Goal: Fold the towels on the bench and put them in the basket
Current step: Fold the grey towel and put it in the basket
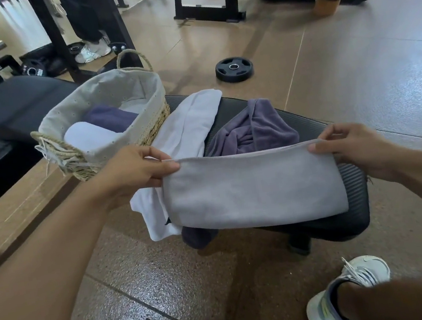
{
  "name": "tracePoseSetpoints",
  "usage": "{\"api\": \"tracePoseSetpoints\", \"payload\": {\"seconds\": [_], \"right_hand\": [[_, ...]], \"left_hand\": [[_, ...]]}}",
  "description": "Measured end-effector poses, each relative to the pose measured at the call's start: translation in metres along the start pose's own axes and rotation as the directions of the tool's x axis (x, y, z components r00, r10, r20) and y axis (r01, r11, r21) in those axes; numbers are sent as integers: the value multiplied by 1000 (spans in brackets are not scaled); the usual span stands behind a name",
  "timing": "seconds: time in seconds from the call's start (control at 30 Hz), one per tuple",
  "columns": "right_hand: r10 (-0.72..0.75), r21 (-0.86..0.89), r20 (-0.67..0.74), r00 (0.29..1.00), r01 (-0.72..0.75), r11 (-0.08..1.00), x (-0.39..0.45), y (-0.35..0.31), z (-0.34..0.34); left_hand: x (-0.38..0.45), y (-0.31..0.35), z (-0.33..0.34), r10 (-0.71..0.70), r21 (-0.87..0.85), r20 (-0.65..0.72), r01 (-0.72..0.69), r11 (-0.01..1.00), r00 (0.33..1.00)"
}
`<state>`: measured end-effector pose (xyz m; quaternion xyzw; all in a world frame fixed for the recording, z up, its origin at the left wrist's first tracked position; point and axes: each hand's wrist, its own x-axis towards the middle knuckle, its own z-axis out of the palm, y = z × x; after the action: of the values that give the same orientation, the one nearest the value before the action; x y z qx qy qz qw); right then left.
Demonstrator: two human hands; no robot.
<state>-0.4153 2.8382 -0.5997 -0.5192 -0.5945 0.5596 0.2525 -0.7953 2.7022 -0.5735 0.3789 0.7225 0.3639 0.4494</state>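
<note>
Hands hold a light grey towel [254,189] stretched out flat above a black padded bench [352,184]: the left hand [136,168] pinches the towel's upper left corner between thumb and curled fingers, and the right hand [355,146] pinches the upper right corner the same way, so the top edge runs taut from one hand to the other while the rest of the cloth hangs down and drapes over the near end of the bench. Behind it on the bench lies a crumpled purple towel [254,127], and a white towel [186,125] lies lengthwise beside it on the left, its near end trailing over the bench edge below the left hand. A dark purple bit of cloth [198,238] hangs down under the grey towel's lower left corner. On the far left part of the bench stands a woven straw basket with a pale fabric liner and rope handles [152,130], touching the white towel; inside it rest a folded white towel [86,136] and a folded dark purple towel [110,118] side by side. On the brown floor [352,60] beyond the bench lies a black round weight plate [234,70]. Two light sneakers [348,294] show at the bottom edge, the right one in full.
</note>
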Motion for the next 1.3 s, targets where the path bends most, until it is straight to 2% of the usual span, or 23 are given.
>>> {"api": "tracePoseSetpoints", "payload": {"seconds": [0.1,0.17,0.27,0.37,0.43,0.53,0.63,0.73,0.9,1.0,1.07,1.17,1.3], "right_hand": [[0,140,44,999,-6,990,-1,-4,-18],[-10,134,74,997,0,991,-5,-3,-27],[3,-15,122,993,-1,1000,-11,0,-34],[15,-190,167,986,17,982,-19,-3,-32],[17,-226,161,987,20,974,-22,-4,-31],[-12,-154,110,994,29,988,-30,-7,-33],[-48,-81,119,992,58,995,-33,-9,-30],[-48,2,45,998,48,999,-31,-11,-21],[-60,-70,-146,988,51,996,-22,-10,-17],[-41,-166,-199,979,7,986,-16,-5,-19],[-10,-280,-229,973,-56,959,-14,1,-18],[27,-380,-225,974,-113,918,-9,10,-12],[102,-458,-168,981,-169,873,-12,3,-10]], "left_hand": [[-6,5,-8,38,-88,92,-30,996,995],[-9,3,-7,48,-53,129,-42,998,991],[-12,1,2,45,32,188,-52,998,981],[-11,2,4,15,25,211,-21,999,977],[-10,2,4,-39,24,213,35,999,976],[-11,5,7,-91,28,239,87,996,967],[-12,8,13,-71,-91,248,96,991,966],[-13,8,19,-47,-237,228,102,966,973],[-13,8,29,-67,-245,107,92,965,992],[-15,4,41,-84,-141,119,100,985,989],[-14,-3,51,-61,-36,68,64,997,996],[-10,-8,58,-4,92,-24,6,996,1000],[-9,-5,57,2,133,-75,8,991,997]]}}
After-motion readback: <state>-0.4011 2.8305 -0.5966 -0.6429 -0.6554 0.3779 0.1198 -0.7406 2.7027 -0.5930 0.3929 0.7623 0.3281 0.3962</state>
